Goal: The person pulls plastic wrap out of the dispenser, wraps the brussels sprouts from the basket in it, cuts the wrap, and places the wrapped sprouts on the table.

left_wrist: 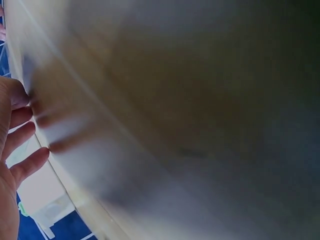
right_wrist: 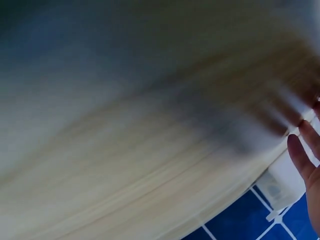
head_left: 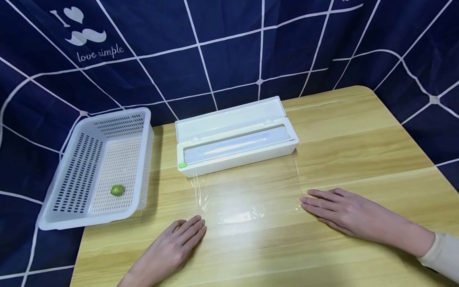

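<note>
Head view: bright, sharp; light apparently from above. Glare: white patches on the clear film [head_left: 236, 217], a pale streak along the roll [head_left: 236, 146]. Shadow: soft, on the counter [head_left: 358, 135] right of the basket [head_left: 89, 221]. Wrist views: dim, blurred, counter edge bowed; left darkest at right, right darkest at upper left.

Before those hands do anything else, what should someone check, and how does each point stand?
1. Lid of the white box open: ok, tipped back.
2. Roll inside the box: ok.
3. Clear film drawn out over the table: ok.
4. Left hand and right hand at the film's near corners: ok.
5. Film smooth: not ok, creased along its left edge.
6. Film cut free: cannot tell.
</note>
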Demonstrator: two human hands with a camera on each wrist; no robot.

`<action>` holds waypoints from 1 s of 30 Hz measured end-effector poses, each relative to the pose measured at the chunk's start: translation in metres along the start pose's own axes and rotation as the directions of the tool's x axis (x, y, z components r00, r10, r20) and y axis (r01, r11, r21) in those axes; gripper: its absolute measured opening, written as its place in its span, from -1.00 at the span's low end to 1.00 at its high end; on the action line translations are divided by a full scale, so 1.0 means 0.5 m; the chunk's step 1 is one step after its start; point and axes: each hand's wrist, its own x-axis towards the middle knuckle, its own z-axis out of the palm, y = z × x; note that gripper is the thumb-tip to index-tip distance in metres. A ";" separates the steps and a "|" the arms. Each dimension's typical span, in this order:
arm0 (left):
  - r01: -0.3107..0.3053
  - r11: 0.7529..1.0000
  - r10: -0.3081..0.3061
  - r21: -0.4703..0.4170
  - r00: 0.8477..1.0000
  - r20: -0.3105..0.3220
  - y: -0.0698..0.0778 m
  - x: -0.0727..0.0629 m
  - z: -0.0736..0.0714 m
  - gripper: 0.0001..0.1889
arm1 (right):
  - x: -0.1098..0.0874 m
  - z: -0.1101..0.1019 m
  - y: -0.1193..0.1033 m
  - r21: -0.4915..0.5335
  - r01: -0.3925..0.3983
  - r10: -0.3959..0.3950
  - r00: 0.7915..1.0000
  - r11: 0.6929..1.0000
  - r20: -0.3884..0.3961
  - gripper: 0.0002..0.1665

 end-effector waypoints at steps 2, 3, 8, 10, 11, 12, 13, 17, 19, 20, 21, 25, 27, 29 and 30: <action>-0.015 1.000 0.014 0.020 1.000 0.007 -0.002 0.000 -0.001 -0.44 | -0.004 0.002 0.006 0.007 0.019 -0.019 1.000 1.000 0.009 -0.37; -0.023 0.999 0.023 0.030 1.000 0.012 -0.003 -0.001 -0.001 -0.44 | -0.006 0.002 0.009 0.012 0.030 -0.030 0.999 0.999 0.015 -0.38; -0.039 0.998 0.037 0.042 0.998 0.042 -0.005 -0.006 -0.003 -0.42 | -0.022 0.005 0.014 0.058 0.018 -0.021 0.999 0.998 0.047 -0.36; -0.038 0.999 0.037 0.038 0.999 0.032 -0.005 -0.008 -0.004 -0.42 | -0.027 0.007 0.015 0.073 0.004 -0.008 0.998 0.997 0.058 -0.35; -0.036 0.999 0.035 0.033 0.999 0.027 -0.005 -0.009 -0.003 -0.42 | -0.029 0.007 0.015 0.071 0.003 -0.008 0.998 0.997 0.067 -0.34; -0.032 0.999 0.032 0.027 0.999 0.021 -0.004 -0.010 -0.003 -0.41 | -0.030 0.008 0.015 0.068 0.002 -0.007 0.997 0.998 0.075 -0.34; -0.030 0.999 0.029 0.023 0.999 0.016 -0.004 -0.012 -0.003 -0.41 | -0.031 0.008 0.016 0.066 -0.001 -0.004 0.997 0.998 0.081 -0.34; -0.015 1.000 0.015 0.010 1.000 0.007 -0.002 -0.017 0.001 -0.39 | -0.031 0.006 0.019 0.071 0.006 -0.011 0.998 0.997 0.068 -0.35; -0.011 1.000 0.011 0.012 1.000 0.013 -0.002 -0.019 0.002 -0.38 | -0.029 0.007 0.023 0.073 0.035 -0.037 0.999 0.997 0.032 -0.36; -0.010 1.000 0.009 0.012 1.000 0.014 -0.002 -0.020 0.002 -0.39 | -0.029 0.006 0.024 0.068 0.051 -0.053 0.998 0.996 0.025 -0.37; -0.009 1.000 0.009 0.012 1.000 0.014 -0.002 -0.020 0.002 -0.40 | -0.029 0.006 0.026 0.064 0.066 -0.067 0.998 0.996 0.017 -0.38; -0.004 1.000 0.004 0.009 1.000 0.016 0.000 -0.021 0.002 -0.42 | -0.028 0.008 0.035 0.047 0.121 -0.120 0.993 0.992 -0.014 -0.39; -0.004 1.000 0.004 0.001 1.000 0.015 0.001 -0.020 0.002 -0.43 | -0.027 0.008 0.040 0.046 0.137 -0.135 0.990 0.990 -0.030 -0.40; -0.004 1.000 0.004 -0.009 1.000 0.016 0.002 -0.019 0.002 -0.45 | -0.026 0.008 0.044 0.049 0.149 -0.147 0.988 0.988 -0.043 -0.41; -0.004 1.000 0.004 -0.016 1.000 0.016 0.002 -0.019 0.002 -0.45 | -0.026 0.007 0.045 0.051 0.152 -0.150 0.988 0.987 -0.047 -0.41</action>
